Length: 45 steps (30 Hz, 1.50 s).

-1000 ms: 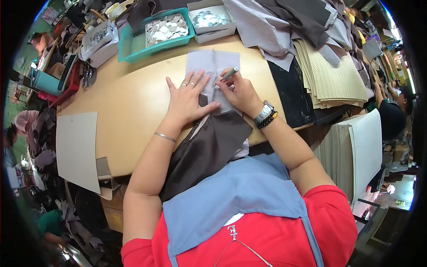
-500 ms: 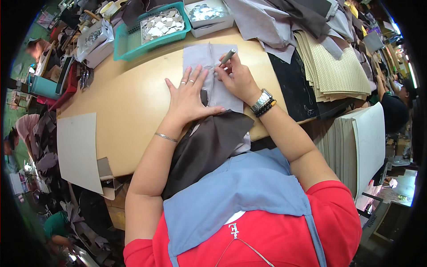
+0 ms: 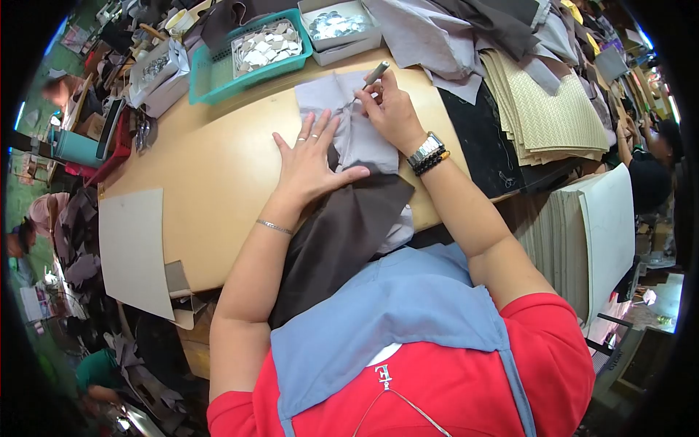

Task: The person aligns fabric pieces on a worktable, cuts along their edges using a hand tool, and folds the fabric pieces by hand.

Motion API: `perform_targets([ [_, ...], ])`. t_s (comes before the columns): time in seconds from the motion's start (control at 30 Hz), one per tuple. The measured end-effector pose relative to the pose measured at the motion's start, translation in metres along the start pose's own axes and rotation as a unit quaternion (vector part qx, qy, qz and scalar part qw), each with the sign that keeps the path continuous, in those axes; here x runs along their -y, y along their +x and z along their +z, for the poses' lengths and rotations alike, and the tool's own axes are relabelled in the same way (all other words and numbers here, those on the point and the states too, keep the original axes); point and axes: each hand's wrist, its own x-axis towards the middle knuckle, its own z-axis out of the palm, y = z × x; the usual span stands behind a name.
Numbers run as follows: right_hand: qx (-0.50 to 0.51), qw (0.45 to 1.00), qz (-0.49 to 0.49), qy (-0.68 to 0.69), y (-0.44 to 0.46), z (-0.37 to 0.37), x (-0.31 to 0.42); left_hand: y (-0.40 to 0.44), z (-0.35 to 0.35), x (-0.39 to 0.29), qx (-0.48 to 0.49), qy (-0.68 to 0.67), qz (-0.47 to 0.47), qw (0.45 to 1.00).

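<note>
A light grey-lilac piece of fabric [image 3: 370, 146] lies creased on the wooden table, with dark brown fabric [image 3: 342, 233] joining it nearer my body and hanging over the edge. Spread across the left side of the fabric, my left hand [image 3: 309, 160] presses down with its fingers apart. My right hand [image 3: 395, 116] grips a slim silver-grey pen-like tool [image 3: 376, 73], tilted, its lower end at the fabric. Whether that end is a pen point or a blade I cannot make out. The right fingers partly hide the tool.
Behind the fabric stand a teal basket [image 3: 211, 79] of white pieces and a box [image 3: 346, 52] of shiny discs. Woven sheets [image 3: 542, 109] are stacked to the right, near a stack of boards [image 3: 608, 233]. A pale board [image 3: 135, 251] lies on the left. Other people work at both sides.
My right hand and the tool have shifted slightly up and away from me. The fabric's far part is more wrinkled and pulled. My left hand stays spread in nearly the same spot.
</note>
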Motion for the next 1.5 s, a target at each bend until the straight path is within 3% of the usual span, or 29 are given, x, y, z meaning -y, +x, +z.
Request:
perform_targets([
  [0.13,-0.028,0.998,-0.038,-0.035,0.008,-0.001,-0.015,0.003,-0.002,0.005,0.018,-0.021,-0.008,1.000],
  [0.23,-0.156,0.980,-0.037,-0.114,0.025,-0.029,-0.039,0.000,-0.006,0.007,0.018,-0.020,0.012,1.000],
  [0.27,-0.171,0.984,0.048,0.003,0.031,-0.054,-0.016,-0.002,-0.004,0.007,0.016,-0.025,0.007,1.000],
  [0.3,-0.202,0.979,-0.016,-0.032,0.044,-0.075,-0.050,-0.001,-0.001,0.009,0.013,-0.028,0.004,1.000],
  [0.33,-0.204,0.979,-0.003,-0.027,0.047,-0.091,-0.038,0.002,-0.003,0.009,0.008,-0.031,0.003,0.999],
  [0.4,-0.175,0.981,-0.053,0.059,0.049,-0.100,-0.019,0.018,-0.023,0.011,0.067,-0.064,-0.033,0.995],
  [0.43,-0.135,0.987,-0.030,0.084,0.043,-0.097,-0.012,0.027,-0.030,0.012,0.098,-0.081,-0.051,0.991],
  [0.53,-0.028,0.982,0.045,0.181,0.031,-0.061,0.001,0.044,-0.011,0.021,-0.032,-0.060,-0.038,0.997],
  [0.67,0.003,0.930,0.196,0.312,0.011,-0.001,-0.006,0.048,0.004,0.017,-0.044,0.060,-0.012,0.997],
  [0.7,0.000,0.928,0.208,0.310,0.011,0.001,-0.008,0.048,-0.005,0.016,-0.005,0.078,-0.022,0.997],
  [0.8,0.001,0.927,0.230,0.296,0.008,0.005,-0.012,0.043,-0.012,0.035,-0.016,0.088,-0.042,0.995],
  [0.93,0.017,0.947,0.197,0.255,0.005,0.006,-0.013,0.043,-0.007,0.043,-0.081,0.130,-0.002,0.988],
  [1.03,0.030,0.962,0.147,0.227,0.001,0.009,-0.012,0.045,-0.010,0.044,-0.022,0.047,0.072,0.996],
  [1.5,0.038,0.971,0.125,0.202,0.000,0.013,-0.012,0.043,-0.018,0.042,-0.035,-0.035,0.052,0.997],
])
